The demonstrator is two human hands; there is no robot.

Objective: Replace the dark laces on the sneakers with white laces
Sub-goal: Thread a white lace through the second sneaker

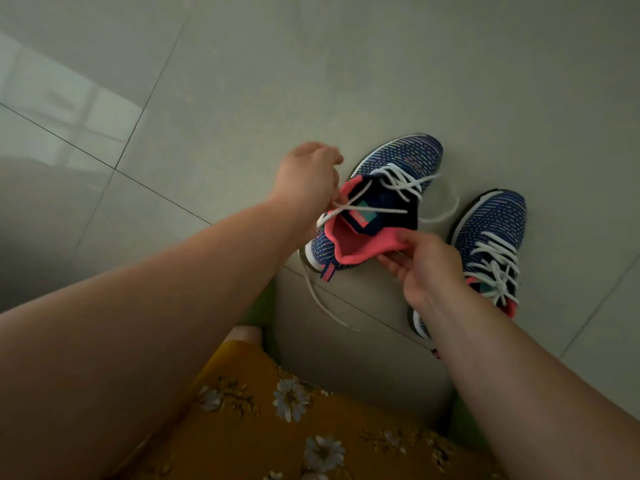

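The left hand [308,178] pinched the loose ends of a white flat lace [398,183] and drew them taut, while the right hand [420,268] clasped the coral-pink collar of a navy knit sneaker [391,161] tipped up off the grey tiled floor [242,81]. To its right stood the second navy knit sneaker [491,230], already fully laced in white. No dark laces were visible; the job looked nearly finished, with only tightening and tying apparently left.

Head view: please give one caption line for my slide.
Left hand pulls a white lace through the held sneaker; right hand grips its pink collar.
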